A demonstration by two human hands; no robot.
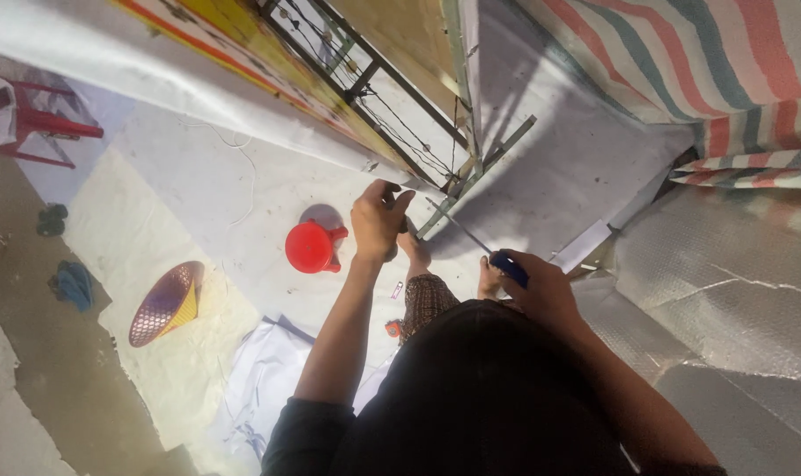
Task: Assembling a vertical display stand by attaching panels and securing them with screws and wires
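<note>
My left hand is closed around the lower corner of a black metal frame strung with wires, where a grey metal bar meets it. My right hand grips the blue handle of a screwdriver, whose thin shaft points up-left toward that corner. My bare feet stand on the white sheet below, partly hidden by my dark clothing.
A red plastic cup and a purple-yellow woven basket lie on the white floor sheet. A red stool stands at far left. Striped tarpaulin and bubble wrap are on the right.
</note>
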